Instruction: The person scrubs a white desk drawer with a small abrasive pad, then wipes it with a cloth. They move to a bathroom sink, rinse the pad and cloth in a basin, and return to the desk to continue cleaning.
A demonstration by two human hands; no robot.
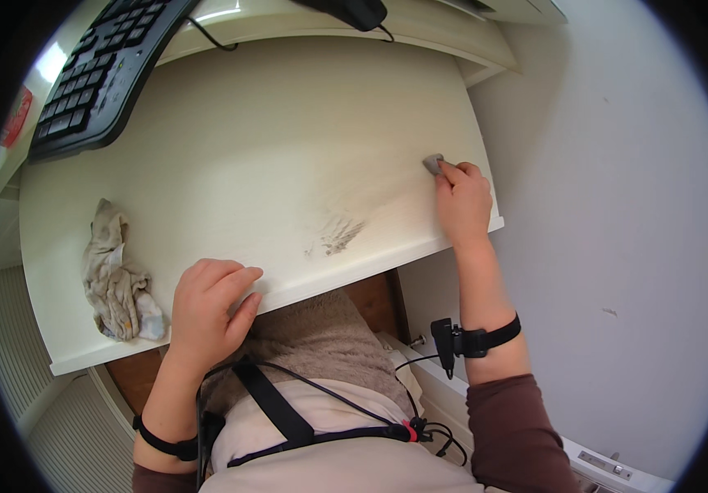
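Observation:
My right hand (466, 198) pinches a small grey block (433, 164), perhaps a sponge or an eraser, against the right part of a white pull-out desk tray (237, 135). Dark streaky smudges (341, 235) mark the tray's surface near its front edge, with a fainter grey haze spreading from them towards the block. Over the front edge, left of the smudges, my left hand (215, 308) is bent with thumb and fingers apart and nothing held. A crumpled, stained beige cloth (114, 277) lies on the tray to the left of that hand.
A black keyboard (92, 83) stands on the raised desktop at the upper left, its corner overhanging the tray. A black corded device (354, 11), likely a mouse, sits at the top. The wall (600, 185) runs close along the right side. Cables (329, 394) cross my lap.

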